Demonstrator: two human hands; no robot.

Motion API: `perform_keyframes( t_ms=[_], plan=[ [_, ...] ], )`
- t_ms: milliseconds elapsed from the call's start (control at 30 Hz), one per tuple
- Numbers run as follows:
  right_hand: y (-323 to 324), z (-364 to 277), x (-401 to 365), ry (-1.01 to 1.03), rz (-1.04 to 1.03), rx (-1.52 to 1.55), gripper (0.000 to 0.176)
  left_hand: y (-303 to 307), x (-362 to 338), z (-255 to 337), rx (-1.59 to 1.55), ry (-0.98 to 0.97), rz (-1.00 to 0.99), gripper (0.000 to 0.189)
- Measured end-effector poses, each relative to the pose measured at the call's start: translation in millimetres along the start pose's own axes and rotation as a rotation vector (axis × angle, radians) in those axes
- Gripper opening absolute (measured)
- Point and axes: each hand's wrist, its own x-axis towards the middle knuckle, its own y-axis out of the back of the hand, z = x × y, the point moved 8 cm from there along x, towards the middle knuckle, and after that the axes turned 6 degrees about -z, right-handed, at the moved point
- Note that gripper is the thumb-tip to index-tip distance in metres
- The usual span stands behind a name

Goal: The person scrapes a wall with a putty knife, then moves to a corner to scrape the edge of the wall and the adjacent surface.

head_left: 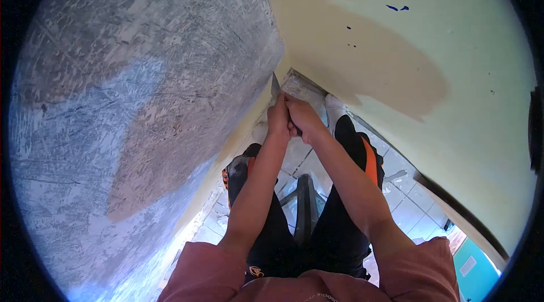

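My left hand (pixel 277 117) and my right hand (pixel 303 116) are closed together around the handle of a scraper, low in the corner between two walls. Its thin grey blade (pixel 275 84) points up and away from me, its tip at the lower edge of the rough grey wall (pixel 164 92) on the left. A bit of dark handle shows below my fingers; my hands cover the rest. That wall is streaked and patchy, with a pale yellow strip (pixel 229 146) along its bottom.
A smooth pale yellow-green wall (pixel 453 92) with small dark marks rises on the right. My legs straddle a dark bar-like support (pixel 305 205) above the white tiled floor (pixel 399 203). A turquoise object (pixel 476 271) stands at lower right.
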Motion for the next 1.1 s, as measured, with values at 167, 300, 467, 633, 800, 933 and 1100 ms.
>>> perform_keyframes(
  t_ms=[167,300,467,633,800,933,1100],
  plan=[
    [7.0,6.6,24.1,0.008,-0.010,0.042,0.035,-5.9,14.8,0.1,0.029,0.044,-0.051,0.039],
    [-3.4,1.6,2.9,-0.011,-0.022,0.020,0.034,-6.4,-18.8,11.4,0.037,0.080,0.006,0.031],
    [6.5,4.7,26.2,0.014,0.001,0.032,0.033,-10.1,7.2,6.2,0.033,0.069,-0.036,0.040],
    [-1.8,0.1,3.9,-0.025,-0.034,0.032,0.030,-4.9,-11.1,10.9,0.042,0.035,0.022,0.040],
    [6.5,2.7,20.3,-0.057,0.026,0.053,0.030,-6.8,-2.2,7.7,0.121,0.156,0.089,0.033],
    [-1.8,4.2,4.7,-0.057,-0.030,0.035,0.031,-0.9,-18.3,8.2,0.094,0.146,0.097,0.034],
    [4.1,7.1,17.1,-0.035,-0.055,0.055,0.036,-8.0,-8.9,7.5,0.103,0.150,0.051,0.036]
  ],
)
